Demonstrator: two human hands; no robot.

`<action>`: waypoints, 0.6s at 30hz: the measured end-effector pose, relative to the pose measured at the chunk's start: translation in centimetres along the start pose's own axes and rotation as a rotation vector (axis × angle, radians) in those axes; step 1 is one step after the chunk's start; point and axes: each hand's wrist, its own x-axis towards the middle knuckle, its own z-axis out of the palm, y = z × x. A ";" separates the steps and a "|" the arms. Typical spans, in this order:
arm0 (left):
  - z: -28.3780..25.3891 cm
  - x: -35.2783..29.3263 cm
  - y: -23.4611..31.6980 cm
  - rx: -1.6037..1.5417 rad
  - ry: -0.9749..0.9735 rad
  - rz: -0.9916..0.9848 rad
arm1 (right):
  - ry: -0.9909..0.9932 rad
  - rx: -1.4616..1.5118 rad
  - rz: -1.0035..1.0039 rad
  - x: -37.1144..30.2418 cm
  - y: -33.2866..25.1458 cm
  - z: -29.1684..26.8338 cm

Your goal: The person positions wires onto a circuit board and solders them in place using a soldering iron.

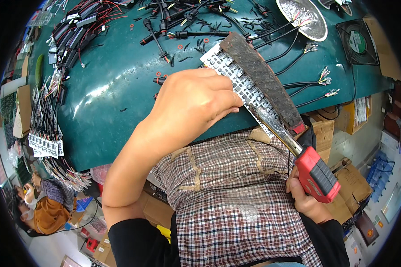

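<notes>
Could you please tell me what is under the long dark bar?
A white circuit panel shows along the left side of the dark bar and seems to continue beneath it. What the bar covers there cannot be seen.

I can read no words or numbers clearly. On the red handle of the soldering iron [317, 174] in my right hand [307, 202], small pale lettering runs along the side, too small to make out. Well ahead of that grip and to its right, the black cooling fan [345, 44] bears a round green label [356, 42]; its print is illegible. The cardboard box [354, 189] right of my grip has faint, unreadable marks.
</notes>
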 end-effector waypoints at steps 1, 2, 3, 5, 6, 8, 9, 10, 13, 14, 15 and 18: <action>0.0 0.0 0.1 0.015 0.004 -0.004 | 0.007 0.006 0.006 0.1 -0.1 0.0; 0.0 0.0 0.2 0.030 0.008 -0.008 | 0.007 0.006 0.006 0.0 0.0 0.0; 0.0 0.0 0.3 0.029 0.009 -0.007 | -0.003 -0.005 0.019 0.0 0.0 -0.1; 0.0 0.1 0.3 0.064 0.011 0.014 | -0.013 -0.016 0.034 -0.2 0.1 0.0; 0.0 0.1 0.4 0.065 0.011 0.013 | 0.002 -0.039 0.015 -0.3 0.3 0.1; -0.1 0.2 0.6 0.079 0.002 0.012 | 0.017 -0.061 -0.004 -0.3 0.4 0.1; -0.1 0.2 0.6 0.079 0.002 0.012 | -0.013 -0.074 -0.029 -0.1 0.4 -0.1; -0.1 0.3 0.6 0.089 -0.002 0.011 | -0.042 -0.087 -0.054 0.0 0.4 -0.3; -0.1 0.3 0.7 0.109 -0.014 0.010 | -0.040 -0.072 -0.041 0.2 -0.2 -0.2; -0.1 0.3 0.7 0.120 -0.021 0.008 | -0.039 -0.072 -0.040 0.2 -0.2 -0.2; -0.1 0.3 0.7 0.119 -0.021 0.008 | -0.029 -0.106 -0.055 0.1 -0.3 -0.2; -0.2 0.3 0.9 0.126 -0.021 0.005 | -0.024 -0.171 -0.100 0.1 -0.3 -0.4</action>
